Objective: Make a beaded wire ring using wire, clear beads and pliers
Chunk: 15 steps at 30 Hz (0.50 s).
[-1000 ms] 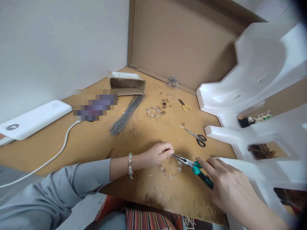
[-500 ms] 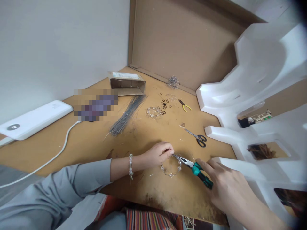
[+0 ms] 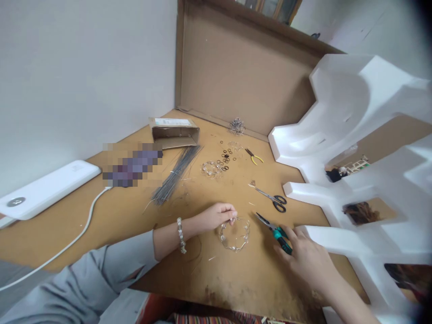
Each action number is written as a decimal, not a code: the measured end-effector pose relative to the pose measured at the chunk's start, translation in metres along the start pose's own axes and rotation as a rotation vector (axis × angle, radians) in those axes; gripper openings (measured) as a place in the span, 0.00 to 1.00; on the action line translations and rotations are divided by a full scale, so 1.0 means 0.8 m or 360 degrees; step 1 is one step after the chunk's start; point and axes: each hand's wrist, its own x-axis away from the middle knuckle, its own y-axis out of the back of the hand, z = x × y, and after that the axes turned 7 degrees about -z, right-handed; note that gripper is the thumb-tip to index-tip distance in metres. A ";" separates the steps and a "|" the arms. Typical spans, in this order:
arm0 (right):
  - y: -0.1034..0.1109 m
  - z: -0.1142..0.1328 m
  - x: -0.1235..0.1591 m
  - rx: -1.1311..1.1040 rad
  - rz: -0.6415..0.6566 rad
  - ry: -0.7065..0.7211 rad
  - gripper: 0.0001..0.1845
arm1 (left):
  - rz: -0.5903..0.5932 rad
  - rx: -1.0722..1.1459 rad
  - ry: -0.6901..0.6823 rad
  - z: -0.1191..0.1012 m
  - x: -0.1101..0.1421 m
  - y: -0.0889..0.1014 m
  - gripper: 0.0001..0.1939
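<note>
My left hand (image 3: 219, 216) pinches the upper left edge of a ring of wire strung with clear beads (image 3: 234, 248), held over the table. A beaded bracelet (image 3: 181, 235) circles my left wrist. In my right hand (image 3: 303, 252) are needle-nose pliers (image 3: 279, 234) with green and black handles. Their jaws point up and left, to the right of the wire ring and apart from it. The fingers of my right hand partly hide the handles.
Scissors (image 3: 280, 203) and small yellow-handled pliers (image 3: 255, 157) lie beyond my right hand. Further left are a wire bundle (image 3: 175, 177), another beaded ring (image 3: 211, 168), dark small rings (image 3: 225, 159) and an open cardboard box (image 3: 175, 134). White foam packing (image 3: 303, 193) borders the right side.
The needle-nose pliers have moved right, away from the beaded wire ring and my left fingertips. My left hand keeps its pinch on the ring. The camera view has tilted up slightly.
</note>
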 end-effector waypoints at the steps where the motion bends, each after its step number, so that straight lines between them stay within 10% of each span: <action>1: -0.011 0.006 0.002 0.0004 -0.0032 -0.0033 0.17 | 0.0016 -0.0004 0.0009 0.000 0.000 0.000 0.16; 7: -0.053 0.038 0.013 -0.0077 -0.0291 -0.0134 0.20 | 0.0001 -0.0160 0.0026 0.004 0.002 -0.009 0.15; 15: -0.029 0.065 -0.008 -0.0900 -0.0338 -0.0153 0.14 | -0.0221 -0.0479 -0.0294 0.003 0.001 -0.016 0.12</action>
